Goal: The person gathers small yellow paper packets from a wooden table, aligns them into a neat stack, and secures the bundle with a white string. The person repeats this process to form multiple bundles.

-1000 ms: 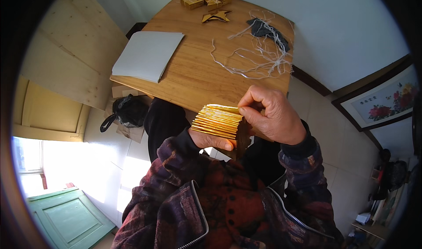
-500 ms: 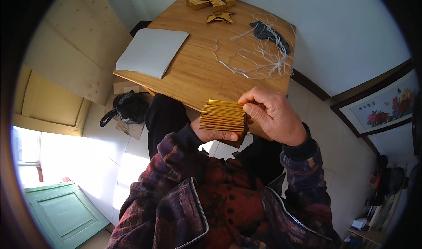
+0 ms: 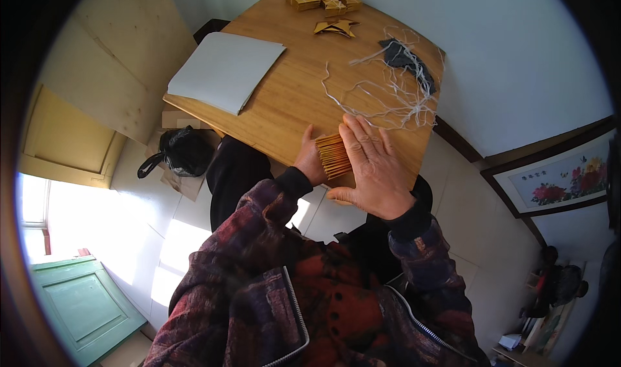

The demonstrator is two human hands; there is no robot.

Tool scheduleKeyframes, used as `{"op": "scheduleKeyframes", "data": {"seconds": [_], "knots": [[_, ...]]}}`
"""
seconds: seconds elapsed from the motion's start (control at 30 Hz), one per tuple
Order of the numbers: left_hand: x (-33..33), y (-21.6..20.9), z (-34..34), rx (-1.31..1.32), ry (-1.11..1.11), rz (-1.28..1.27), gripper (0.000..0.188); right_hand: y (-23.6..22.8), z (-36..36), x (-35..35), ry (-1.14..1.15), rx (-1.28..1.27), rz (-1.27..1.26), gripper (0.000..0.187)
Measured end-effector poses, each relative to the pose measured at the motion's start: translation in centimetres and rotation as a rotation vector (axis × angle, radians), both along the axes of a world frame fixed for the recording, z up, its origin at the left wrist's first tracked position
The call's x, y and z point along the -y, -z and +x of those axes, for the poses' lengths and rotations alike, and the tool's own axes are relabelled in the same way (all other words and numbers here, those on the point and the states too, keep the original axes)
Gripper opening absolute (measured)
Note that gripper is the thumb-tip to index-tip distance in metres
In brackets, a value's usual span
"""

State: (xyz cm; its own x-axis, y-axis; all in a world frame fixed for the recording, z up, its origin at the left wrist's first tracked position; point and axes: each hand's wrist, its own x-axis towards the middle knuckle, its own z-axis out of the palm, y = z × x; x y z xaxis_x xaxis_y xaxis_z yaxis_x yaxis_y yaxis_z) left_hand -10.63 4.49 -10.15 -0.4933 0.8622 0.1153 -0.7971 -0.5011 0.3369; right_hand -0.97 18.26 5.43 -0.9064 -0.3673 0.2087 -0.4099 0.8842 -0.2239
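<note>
A thick stack of folded gold paper (image 3: 332,156) is held above the near edge of the table, its many edges facing up. My left hand (image 3: 310,162) grips the stack from its left side, thumb pointing away from me; its other fingers are largely hidden. Flat against the stack's right side lies my right hand (image 3: 377,169), fingers stretched out and thumb spread toward me. That palm covers part of the stack.
Gold paper bundles (image 3: 323,2) and loose folded gold pieces (image 3: 336,28) lie at the table's (image 3: 294,82) far end. White strings (image 3: 394,95) spread over a grey cloth (image 3: 407,63) on the right. White sheets (image 3: 226,70) are stacked at left; a black bag (image 3: 185,152) sits on the floor.
My right hand has gone from pinching at the stack's far right corner to lying flat against its side. The stack has turned and moved slightly away from me, its edges now closer together.
</note>
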Motion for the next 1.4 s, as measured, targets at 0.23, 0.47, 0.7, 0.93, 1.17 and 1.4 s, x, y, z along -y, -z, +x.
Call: {"op": "scheduleKeyframes", "data": {"seconds": [0.23,0.47,0.7,0.93,1.17,1.4], "knots": [[-0.3,1.4,0.1,-1.334,-0.476,-0.83,0.068,2.4,-1.2,0.0,0.026,-0.039,0.0,0.099],[-0.5,2.0,0.1,-1.088,-0.426,-0.759,0.069,2.3,-1.0,0.3,0.038,-0.05,0.011,0.1],[-0.7,1.7,0.1,-1.146,-0.451,-0.769,0.066,0.7,-1.1,0.3,0.011,0.001,0.043,0.103],[-0.5,1.6,0.5,-1.015,-0.496,-0.792,0.05,1.4,-1.8,1.0,-0.02,0.004,0.047,0.102],[-0.5,1.7,0.7,-0.973,-0.415,-0.784,0.053,1.6,-1.6,0.9,-0.019,-0.015,0.025,0.102],[-0.7,1.9,0.8,-0.986,-0.501,-0.785,0.047,1.7,-1.8,1.0,-0.008,-0.011,0.039,0.1]]}}
